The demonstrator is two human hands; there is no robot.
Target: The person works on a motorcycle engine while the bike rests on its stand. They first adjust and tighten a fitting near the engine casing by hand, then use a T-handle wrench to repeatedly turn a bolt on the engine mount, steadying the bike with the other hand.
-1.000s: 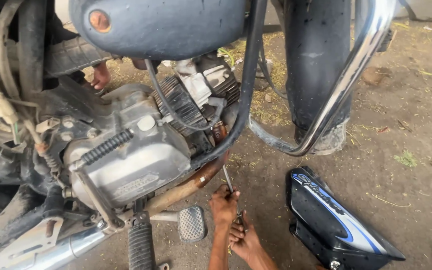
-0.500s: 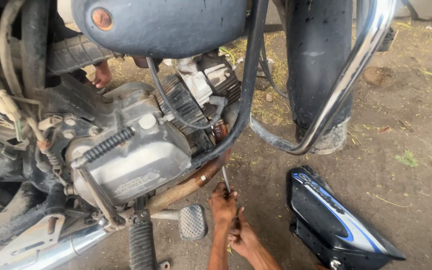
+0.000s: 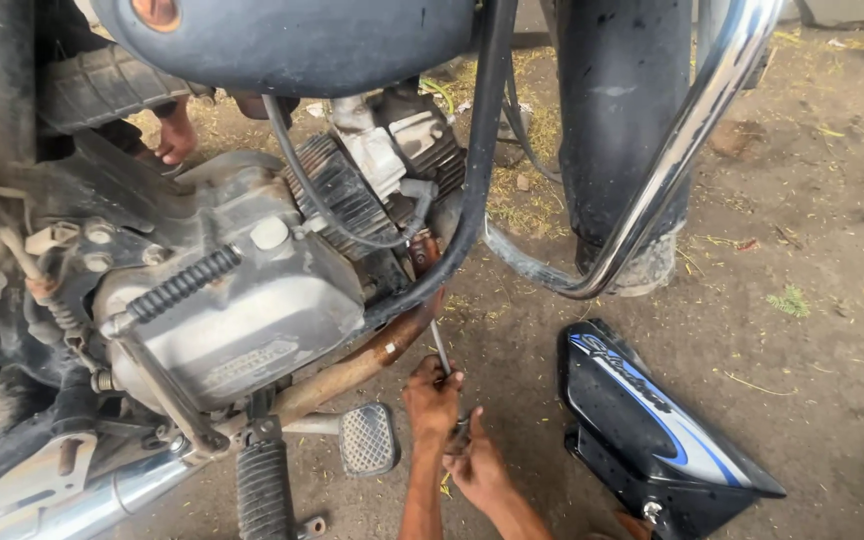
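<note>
Both hands meet low in the head view, beneath a motorcycle engine (image 3: 242, 310). My left hand (image 3: 432, 400) grips the lower shaft of a long thin metal tool (image 3: 439, 348). The tool slants up toward the rusty exhaust pipe (image 3: 352, 365) where it joins the cylinder (image 3: 417, 250). My right hand (image 3: 480, 468) is closed around the tool's bottom end, just below and right of the left hand. The tool's handle is hidden inside my fingers.
A black side panel with blue and white stripes (image 3: 652, 430) lies on the dirt ground to the right. The front tyre (image 3: 627, 130) and chrome crash guard (image 3: 672, 170) stand behind it. A brake pedal (image 3: 367, 438) and footpeg (image 3: 264, 490) sit left of my hands. Another person's foot (image 3: 177, 135) shows behind the engine.
My hands and the tool stay in nearly the same spot; the hands shift only slightly on the shaft. The camera view moves a little.
</note>
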